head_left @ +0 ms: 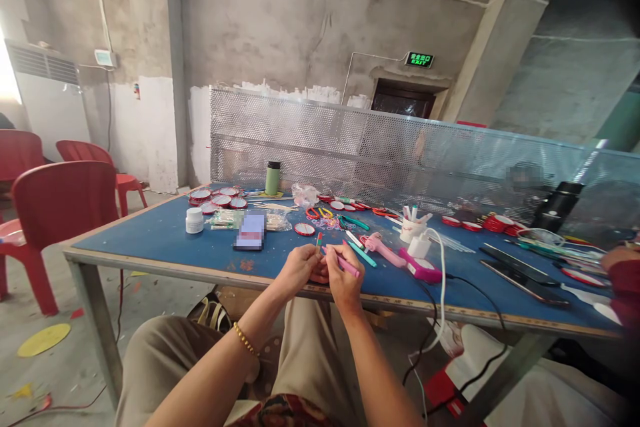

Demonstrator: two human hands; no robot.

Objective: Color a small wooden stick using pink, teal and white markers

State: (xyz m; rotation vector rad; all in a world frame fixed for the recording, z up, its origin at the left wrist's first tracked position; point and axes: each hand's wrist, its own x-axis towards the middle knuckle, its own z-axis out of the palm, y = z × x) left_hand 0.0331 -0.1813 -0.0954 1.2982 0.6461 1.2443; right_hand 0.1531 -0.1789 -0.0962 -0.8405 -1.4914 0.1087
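Note:
Close together at the front edge of the blue table [200,257] are my two hands. My left hand [301,268] has its fingers closed around a small stick-like piece [319,240] with a green and reddish end. A pink marker [349,267] is pinched in my right hand [345,283], its tip end turned toward the left hand. Just beyond the hands lie a round red-rimmed disc [305,229], a teal marker [364,255] and a pink tool [384,248]. What the lower fingers cover is hidden.
A phone [250,232], white jar [195,221] and green bottle [273,178] stand or lie to the left. Pliers [354,222], a cup of pens [411,228], a magenta device [421,267] and cables are right. A perforated metal screen [320,140] borders the back. Another person's hand [620,257] shows far right.

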